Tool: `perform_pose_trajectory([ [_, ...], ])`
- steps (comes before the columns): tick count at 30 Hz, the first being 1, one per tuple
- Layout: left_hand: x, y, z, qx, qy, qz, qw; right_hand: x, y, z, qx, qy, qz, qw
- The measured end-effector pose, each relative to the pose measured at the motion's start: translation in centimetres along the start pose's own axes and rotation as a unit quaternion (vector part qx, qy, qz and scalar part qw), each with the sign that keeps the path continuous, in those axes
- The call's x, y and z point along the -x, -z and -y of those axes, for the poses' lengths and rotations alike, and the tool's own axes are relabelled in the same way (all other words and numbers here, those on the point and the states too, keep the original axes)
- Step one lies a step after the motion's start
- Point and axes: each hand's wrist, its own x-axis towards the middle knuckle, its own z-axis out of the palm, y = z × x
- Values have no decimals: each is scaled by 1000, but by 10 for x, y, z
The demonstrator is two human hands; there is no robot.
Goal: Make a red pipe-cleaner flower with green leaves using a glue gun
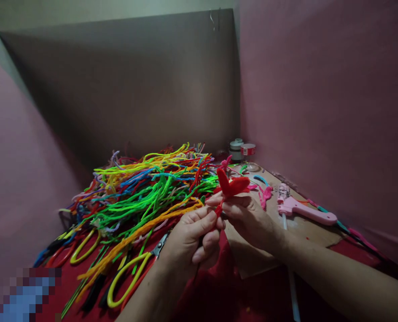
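Between my two hands is a red pipe-cleaner piece with fuzzy petal-like loops spreading at its top. My left hand pinches its lower stem, thumb over curled fingers. Just above and to the right, my right hand grips the piece below the loops; its fingertips almost touch those of the left. Part of the stem is hidden by my fingers. Left of my hands lies a large heap of coloured pipe cleaners. Scissors with yellow and red handles lie beside my left forearm.
A pink glue gun with a clear glue stick rests on a cardboard sheet at the right. Pink pipe-cleaner pieces lie near it. A grey jar and a roll of tape stand at the back. Walls enclose the red-covered surface.
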Motion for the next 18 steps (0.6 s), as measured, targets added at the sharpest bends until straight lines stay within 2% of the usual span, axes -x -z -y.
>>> perform_pose_trajectory([
  [2,0,1,0,40,15,35,998,1,-2,1,-7,-1,-10,1000],
  [4,-1,0,1,28,19,33,999,2,-4,1,-9,-5,-32,999],
  [6,-1,-2,1,-79,-16,-31,996,1,-4,1,0,-3,-63,998],
  [7,-1,-3,2,-162,-57,-81,982,1,-4,0,7,1,-80,997],
  [8,-2,-3,4,-250,-109,-133,953,1,-4,0,18,6,-94,995],
  [10,-2,-1,8,-400,-213,-215,865,1,-5,-1,54,17,-109,992],
  [11,-3,1,10,-450,-248,-234,825,1,-5,-1,71,19,-108,991],
  [12,-3,2,12,-484,-267,-242,797,1,-5,-1,86,20,-103,991],
  [13,-3,3,13,-505,-270,-242,784,1,-5,-1,99,19,-94,991],
  [14,-3,2,13,-510,-262,-241,783,1,-5,0,109,17,-79,991],
  [15,-3,1,12,-497,-246,-237,798,1,-5,0,116,14,-66,991],
  [16,-2,-1,10,-466,-222,-234,824,1,-4,1,123,11,-52,991],
  [18,-1,-7,5,-360,-158,-212,895,1,-3,2,137,10,-31,990],
])
